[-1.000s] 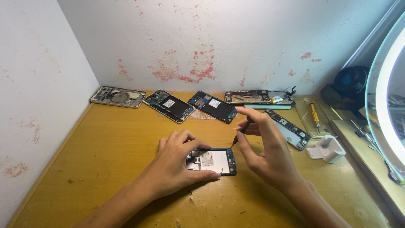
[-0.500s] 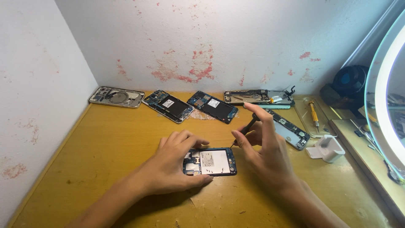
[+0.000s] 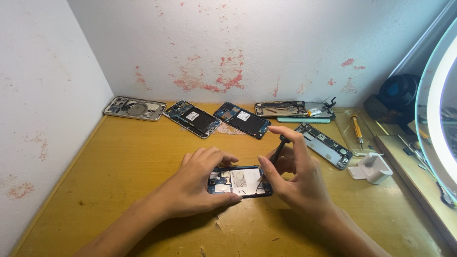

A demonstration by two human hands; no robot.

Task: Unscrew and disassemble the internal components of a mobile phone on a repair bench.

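Head view: the left hand (image 3: 197,188) clamps the opened phone (image 3: 240,182) flat on the wooden table (image 3: 119,171). The right hand (image 3: 297,181), fingers pinched shut around a thin screwdriver (image 3: 271,159), sets its tip apparently at the phone's right edge. If the tip slips or tilts, it may gouge the exposed board or strip a screw.

One head-worn view looks down and forward over a wooden table (image 3: 119,190) from the near edge, facing the far wall (image 3: 247,47). It sits close above both hands, left hand (image 3: 197,185) and right hand (image 3: 297,181), which fill the near centre. A side wall (image 3: 43,104) closes the left; a ring lamp (image 3: 435,119) cuts the right edge. No second view shares the scene.
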